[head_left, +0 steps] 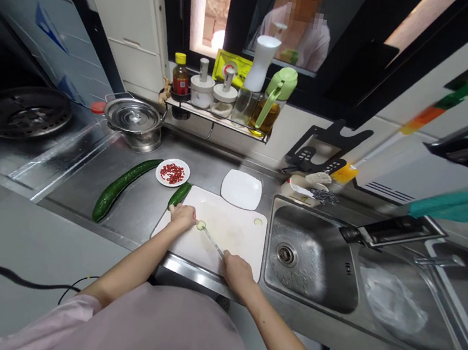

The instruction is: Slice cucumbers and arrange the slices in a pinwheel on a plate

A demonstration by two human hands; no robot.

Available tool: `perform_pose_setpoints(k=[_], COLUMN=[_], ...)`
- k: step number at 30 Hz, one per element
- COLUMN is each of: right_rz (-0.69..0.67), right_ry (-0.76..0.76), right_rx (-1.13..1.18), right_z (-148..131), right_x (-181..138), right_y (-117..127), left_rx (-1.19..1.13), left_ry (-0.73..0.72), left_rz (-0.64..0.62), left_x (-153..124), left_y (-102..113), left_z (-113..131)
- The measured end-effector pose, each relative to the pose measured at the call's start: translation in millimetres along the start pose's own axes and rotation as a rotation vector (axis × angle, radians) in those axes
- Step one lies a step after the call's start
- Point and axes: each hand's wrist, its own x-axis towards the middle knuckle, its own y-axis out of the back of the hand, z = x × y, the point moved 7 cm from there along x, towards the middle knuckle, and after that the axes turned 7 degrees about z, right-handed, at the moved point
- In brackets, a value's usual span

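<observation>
My left hand (182,218) is at the left part of a white cutting board (231,214), its fingers curled at the lower end of a short cucumber piece (180,194). The hand hides part of that contact. Just right of its fingertips is a small pale cucumber slice (201,225) with a green rim. My right hand (237,272), near the board's front edge, is closed around a knife (214,241), whose tip reaches the slice. Another small pale round piece (258,222) lies at the board's far right corner.
Left of the board lie a long cucumber (125,187) and a plate of small red pieces (173,173). A white dish (241,189) sits behind the board, a sink (314,258) to its right. A lidded steel pot (135,121) and a seasoning shelf (219,117) are farther back.
</observation>
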Motion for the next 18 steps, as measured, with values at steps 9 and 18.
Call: perform_pose_setpoints(k=[9, 18], right_rz=[0.014, 0.04], right_ry=[0.011, 0.019], right_rx=[0.002, 0.012], right_z=[-2.0, -3.4], right_x=[7.1, 13.8], right_y=[-0.7, -3.2], left_rx=[0.014, 0.007], left_ry=[0.002, 0.014], left_rz=[-0.009, -0.011], left_x=[-1.2, -0.2], left_y=[2.3, 0.9], left_z=[1.2, -0.3])
